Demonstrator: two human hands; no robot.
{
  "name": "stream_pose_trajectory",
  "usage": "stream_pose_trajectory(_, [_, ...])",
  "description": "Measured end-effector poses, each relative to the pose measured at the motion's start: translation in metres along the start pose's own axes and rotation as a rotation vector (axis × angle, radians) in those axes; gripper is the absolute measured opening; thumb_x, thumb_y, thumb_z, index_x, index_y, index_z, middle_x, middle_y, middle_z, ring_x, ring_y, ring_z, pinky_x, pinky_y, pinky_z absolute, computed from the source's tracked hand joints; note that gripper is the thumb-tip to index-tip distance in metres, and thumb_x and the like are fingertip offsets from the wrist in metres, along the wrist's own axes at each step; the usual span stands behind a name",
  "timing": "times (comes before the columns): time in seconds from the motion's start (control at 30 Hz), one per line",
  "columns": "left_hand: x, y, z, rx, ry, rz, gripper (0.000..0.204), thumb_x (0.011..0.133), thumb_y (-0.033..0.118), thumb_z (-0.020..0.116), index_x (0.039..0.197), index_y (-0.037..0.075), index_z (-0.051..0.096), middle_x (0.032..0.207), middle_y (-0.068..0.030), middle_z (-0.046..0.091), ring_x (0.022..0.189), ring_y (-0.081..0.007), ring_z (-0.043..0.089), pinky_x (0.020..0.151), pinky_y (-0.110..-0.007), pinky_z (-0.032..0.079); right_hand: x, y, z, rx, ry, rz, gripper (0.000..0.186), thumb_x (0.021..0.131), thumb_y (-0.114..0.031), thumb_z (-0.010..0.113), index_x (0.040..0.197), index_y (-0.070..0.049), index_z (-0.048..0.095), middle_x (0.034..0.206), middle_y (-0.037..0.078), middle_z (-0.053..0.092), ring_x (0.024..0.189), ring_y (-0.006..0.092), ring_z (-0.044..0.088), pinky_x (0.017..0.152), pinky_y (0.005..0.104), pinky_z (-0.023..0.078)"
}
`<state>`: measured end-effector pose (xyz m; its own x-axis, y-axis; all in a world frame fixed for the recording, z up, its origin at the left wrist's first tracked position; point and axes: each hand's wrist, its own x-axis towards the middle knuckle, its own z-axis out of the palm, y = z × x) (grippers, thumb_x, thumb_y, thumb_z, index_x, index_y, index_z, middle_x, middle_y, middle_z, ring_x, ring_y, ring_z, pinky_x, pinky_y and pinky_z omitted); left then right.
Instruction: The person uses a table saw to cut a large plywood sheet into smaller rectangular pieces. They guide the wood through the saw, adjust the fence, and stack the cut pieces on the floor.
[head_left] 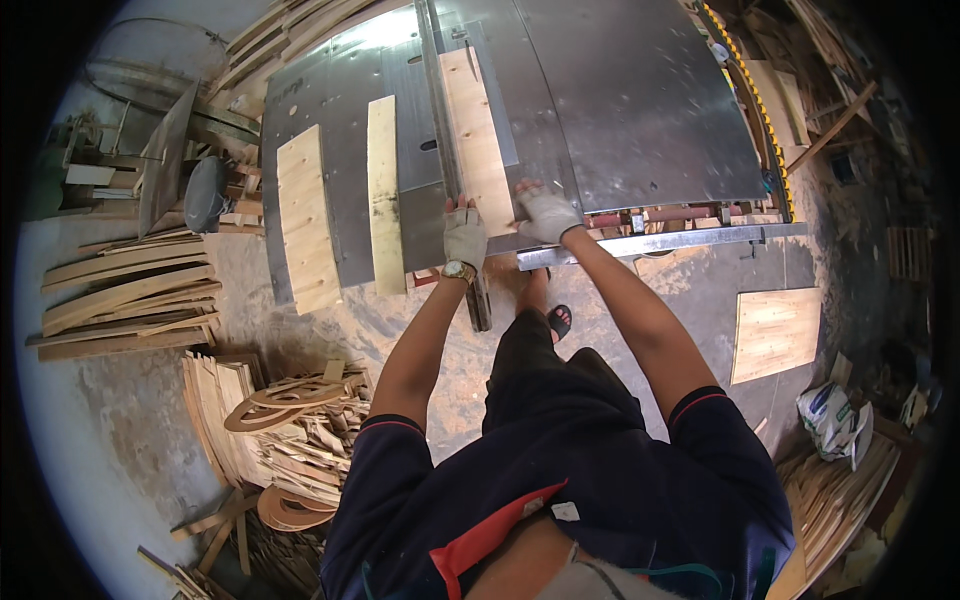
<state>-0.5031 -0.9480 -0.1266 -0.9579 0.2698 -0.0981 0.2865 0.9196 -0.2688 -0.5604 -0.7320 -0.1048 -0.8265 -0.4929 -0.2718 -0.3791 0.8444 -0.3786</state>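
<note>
My left hand (463, 225), in a grey fingerless glove with a wristwatch below, rests on the long metal fence (430, 60) with its fingers extended. Right of the fence a pale plywood strip (473, 130) lies lengthwise on the steel saw table (640, 90). My right hand (543, 212), gloved likewise, touches the strip's near right part with fingers apart. Two more wooden pieces, a wide board (308, 220) and a narrow strip (384, 190), lie left of the fence.
A metal rail (660, 243) runs along the table's near edge. Wood strips (130, 290) are piled at left, curved offcuts and scraps (300, 440) lower left. A plywood square (775, 330), a white sack (832, 420) and stacked sheets (840, 500) are at right. A yellow toothed edging (765, 130) borders the table.
</note>
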Motion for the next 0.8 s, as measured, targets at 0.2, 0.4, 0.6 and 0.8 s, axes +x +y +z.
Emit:
stream_pose_trajectory(0.2, [0.026, -0.010, -0.004, -0.014, -0.021, -0.028, 0.048, 0.098, 0.020, 0.042, 0.140, -0.003, 0.053, 0.145, -0.0134, 0.053, 0.150, -0.0323, 0.033, 0.126, -0.059, 0.011, -0.023, 0.083, -0.008, -0.027, 0.056, 0.292, 0.086, 0.094, -0.056, 0.053, 0.163, -0.016, 0.020, 0.171, 0.009, 0.013, 0.157, 0.0321, 0.011, 0.125, 0.0567, 0.010])
stream_pose_trajectory(0.4, [0.049, -0.023, -0.007, 0.052, -0.028, -0.012, 0.049, 0.099, 0.021, 0.043, 0.142, -0.002, 0.052, 0.145, -0.0124, 0.054, 0.150, -0.0317, 0.034, 0.126, -0.059, 0.009, -0.030, 0.126, -0.014, -0.086, 0.077, 0.487, 0.086, 0.097, -0.060, 0.047, 0.165, -0.019, 0.013, 0.172, 0.007, 0.006, 0.158, 0.0343, 0.002, 0.124, 0.0598, 0.004])
stream_pose_trajectory(0.6, [0.077, -0.037, -0.006, 0.049, -0.040, -0.011, 0.058, 0.094, 0.029, 0.054, 0.143, -0.002, 0.050, 0.147, -0.0125, 0.052, 0.150, -0.0336, 0.032, 0.126, -0.061, 0.008, -0.030, 0.136, -0.016, -0.106, 0.084, 0.514, 0.089, 0.094, -0.065, 0.048, 0.164, -0.021, 0.015, 0.172, 0.006, 0.006, 0.158, 0.0336, 0.000, 0.124, 0.0608, 0.002])
stream_pose_trajectory(0.8, [0.109, -0.053, -0.004, 0.079, -0.057, -0.014, 0.068, 0.091, 0.039, 0.062, 0.145, -0.001, 0.049, 0.146, -0.0127, 0.052, 0.149, -0.0352, 0.034, 0.124, -0.064, 0.011, -0.026, 0.145, -0.018, -0.134, 0.109, 0.508, 0.088, 0.094, -0.065, 0.049, 0.164, -0.023, 0.018, 0.172, 0.006, 0.009, 0.158, 0.0338, 0.003, 0.124, 0.0601, 0.003])
